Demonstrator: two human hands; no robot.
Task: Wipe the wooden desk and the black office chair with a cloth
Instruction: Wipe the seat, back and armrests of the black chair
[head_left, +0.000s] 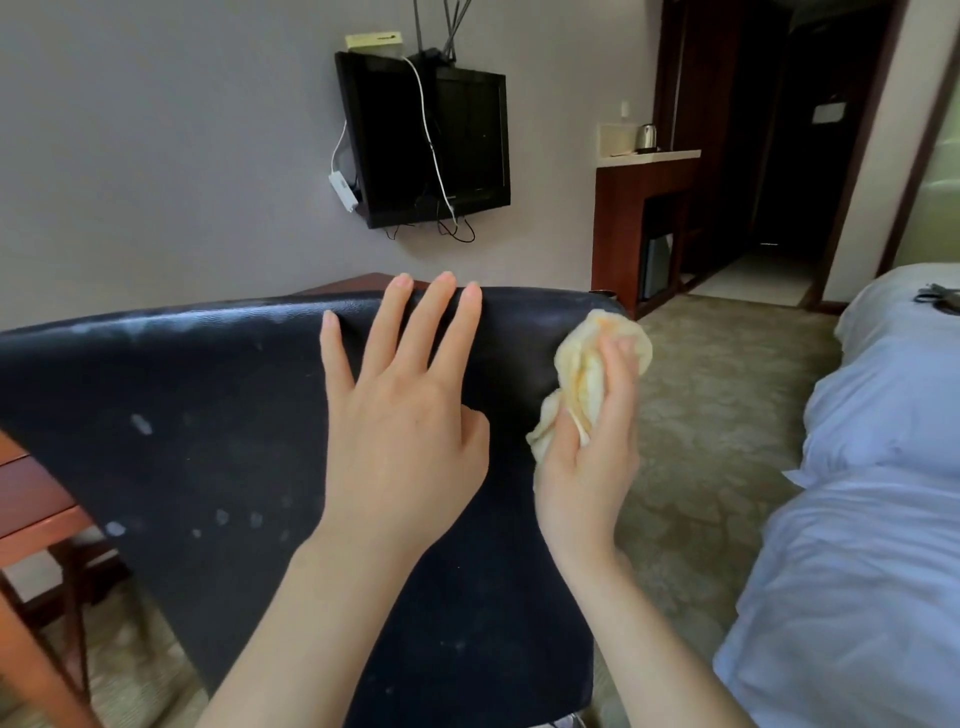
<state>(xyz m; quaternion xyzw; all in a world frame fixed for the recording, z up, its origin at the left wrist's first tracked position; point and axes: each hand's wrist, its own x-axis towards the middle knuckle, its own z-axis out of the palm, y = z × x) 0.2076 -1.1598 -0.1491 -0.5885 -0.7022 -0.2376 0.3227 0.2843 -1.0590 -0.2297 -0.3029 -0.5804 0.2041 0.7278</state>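
The black office chair (208, 441) fills the lower middle, its leather backrest turned to me and flecked with pale worn spots. My left hand (400, 415) lies flat on the back of the backrest, its straight fingers reaching the top edge. My right hand (592, 447) grips a crumpled pale yellow cloth (587, 364) and holds it against the backrest's upper right edge. The wooden desk (31, 499) shows as a reddish corner at the lower left, and a sliver of it peeks over the chair's top.
A bed (857, 519) with white sheets runs along the right. A black TV (431, 140) with dangling cables hangs on the wall ahead. A wooden cabinet (644, 223) with a kettle stands at the back right beside a dark hallway. Patterned carpet (711, 415) covers the floor.
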